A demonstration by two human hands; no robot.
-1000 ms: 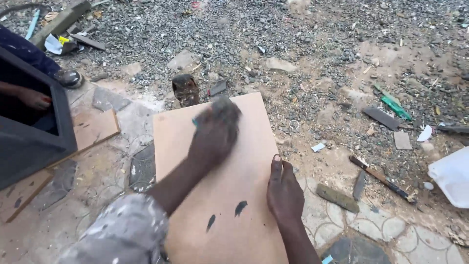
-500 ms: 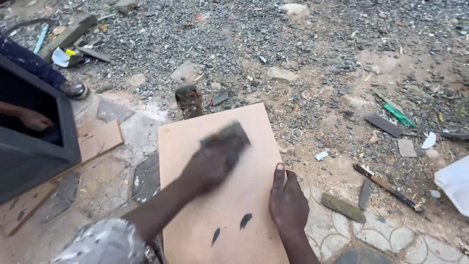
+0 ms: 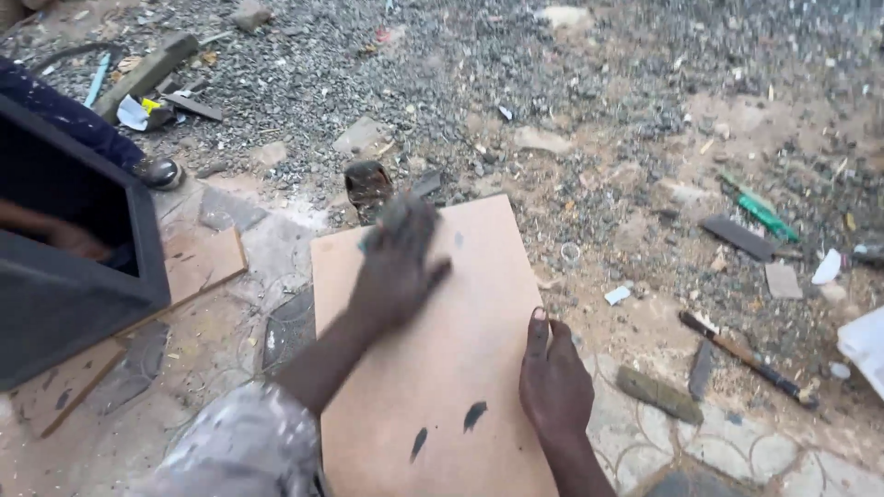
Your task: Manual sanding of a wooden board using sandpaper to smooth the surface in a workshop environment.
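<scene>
Gravel and sandy dirt strewn with scraps cover the far ground, while patterned paving stones [image 3: 737, 451] lie nearer the person; on these stones rests a flat tan fibreboard panel [image 3: 460, 340], its far edge toward the gravel and two dark paint smears near its close end. On the panel's far left part the left hand [image 3: 396, 267] presses down, motion-blurred, fingers curled over a dark pad or block with a hint of blue at its edge; what exactly it holds cannot be told. At the panel's right edge lies the right hand [image 3: 555, 382], flat, fingers together and extended, gripping nothing, thumb side on the board. A paint-flecked grey sleeve [image 3: 239, 446] covers the left upper arm. To the left stands a dark painted box frame [image 3: 69, 294], with another person's hand [image 3: 64, 237] inside its opening and their shoe [image 3: 158, 172] just beyond it. Right of the panel, on the dirt, lie a long-handled tool [image 3: 746, 357] and a green stick [image 3: 760, 212], well apart from both hands.
</scene>
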